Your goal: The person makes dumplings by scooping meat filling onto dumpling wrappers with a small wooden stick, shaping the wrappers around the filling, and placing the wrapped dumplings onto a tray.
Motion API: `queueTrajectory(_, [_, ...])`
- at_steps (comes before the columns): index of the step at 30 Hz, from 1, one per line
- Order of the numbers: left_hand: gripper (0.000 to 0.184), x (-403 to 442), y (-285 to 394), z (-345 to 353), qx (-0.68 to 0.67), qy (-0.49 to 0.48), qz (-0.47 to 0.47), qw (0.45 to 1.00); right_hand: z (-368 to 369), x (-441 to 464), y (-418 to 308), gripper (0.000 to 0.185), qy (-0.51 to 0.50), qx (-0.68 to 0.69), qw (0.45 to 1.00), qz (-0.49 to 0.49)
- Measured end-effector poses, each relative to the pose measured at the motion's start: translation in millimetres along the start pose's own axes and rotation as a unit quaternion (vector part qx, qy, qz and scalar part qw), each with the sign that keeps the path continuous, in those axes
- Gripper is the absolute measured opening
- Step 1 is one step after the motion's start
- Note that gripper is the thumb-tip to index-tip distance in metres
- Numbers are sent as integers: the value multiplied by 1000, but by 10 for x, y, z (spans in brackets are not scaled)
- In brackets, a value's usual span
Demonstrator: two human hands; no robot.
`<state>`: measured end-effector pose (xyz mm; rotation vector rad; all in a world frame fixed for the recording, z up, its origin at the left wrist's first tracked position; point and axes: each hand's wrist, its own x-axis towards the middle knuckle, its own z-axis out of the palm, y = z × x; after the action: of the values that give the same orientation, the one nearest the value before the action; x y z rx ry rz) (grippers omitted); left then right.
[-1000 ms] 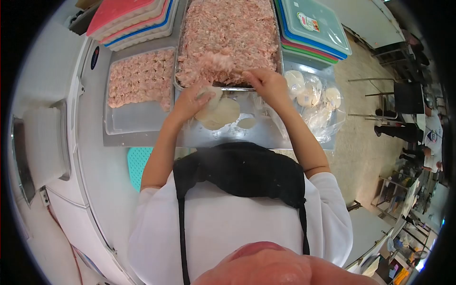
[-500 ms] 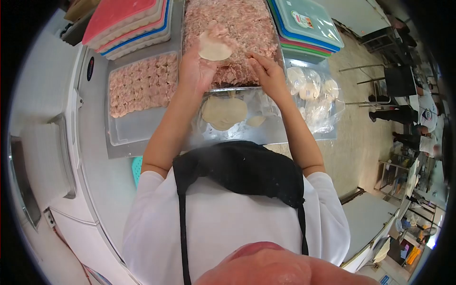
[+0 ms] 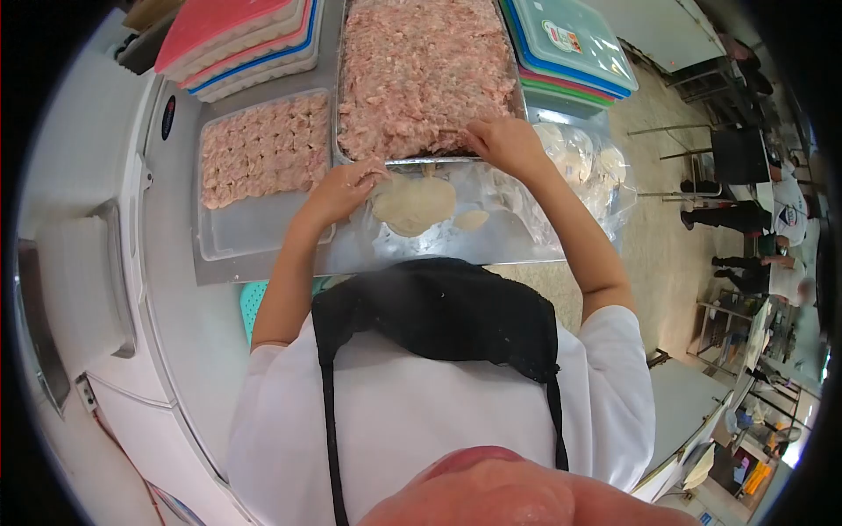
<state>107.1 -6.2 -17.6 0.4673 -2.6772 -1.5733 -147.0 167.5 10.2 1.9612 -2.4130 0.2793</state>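
Observation:
A large metal tray (image 3: 431,161) is heaped with pinkish ground meat (image 3: 421,70). At its near right corner my right hand (image 3: 510,145) is closed, with a thin stick-like tool (image 3: 451,131) at its fingertips touching the meat. My left hand (image 3: 344,189) is closed beside a pile of pale round dough wrappers (image 3: 414,205), its fingertips at their left edge. Whatever it holds is hidden by the fingers. A single loose wrapper scrap (image 3: 472,220) lies right of the pile.
On the left, a clear plastic tray (image 3: 254,241) carries rows of filled dumplings (image 3: 263,145). Lidded boxes (image 3: 241,44) are stacked behind it, and more lids (image 3: 574,44) at right. Bagged wrappers (image 3: 588,175) lie by my right forearm. Other people stand far right.
My left hand has come down from over the meat to the wrapper pile; the meat-topped wrapper it held no longer shows. My right hand has shifted slightly right and down.

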Motion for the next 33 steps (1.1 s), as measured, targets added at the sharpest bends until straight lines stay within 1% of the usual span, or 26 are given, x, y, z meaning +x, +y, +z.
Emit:
queueTrajectory(1, [19,9,-4,17,12,11,-12,1000,-45,-10,-4,28,-23,2,1000,-12])
queueTrajectory(4, [20,24,-52,99,-19,28,22,999,-53,-57,-69,31,-100,6,994,-52])
queueTrajectory(7, [18,86,-26,144,-19,82,67,994,23,-102,-62,33,-105,50,993,-15])
queueTrajectory(10, [16,167,37,165,-131,106,41,985,57,-135,27,31,-98,228,967,54])
queueTrajectory(11, [18,222,31,175,-215,137,8,967,54,-141,53,30,-67,272,957,71])
queueTrajectory(13, [22,345,45,204,-377,195,-58,903,-8,-160,56,29,-9,359,928,104])
queueTrajectory(14, [26,432,58,212,-467,210,-38,858,-50,-146,59,29,4,368,923,110])
queueTrajectory(16, [35,601,352,189,-629,234,5,741,-135,-96,28,29,30,388,913,121])
queueTrajectory(19, [48,792,858,196,-728,273,-13,629,-33,-12,12,28,95,395,914,-2])
queueTrajectory(22, [59,945,956,199,-781,222,58,581,46,-34,15,30,83,216,973,-17])
queueTrajectory(25, [69,1070,805,322,-784,245,54,568,-147,-117,147,29,16,143,989,-15])
queueTrajectory(28, [60,1155,563,396,-773,278,104,561,-528,-258,307,26,9,77,996,-37])
queueTrajectory(31, [60,1121,677,376,-742,336,87,573,-909,-332,208,24,12,31,999,40])
queueTrajectory(33, [54,1111,784,389,-721,320,87,608,-537,-269,283,22,70,59,996,-8])
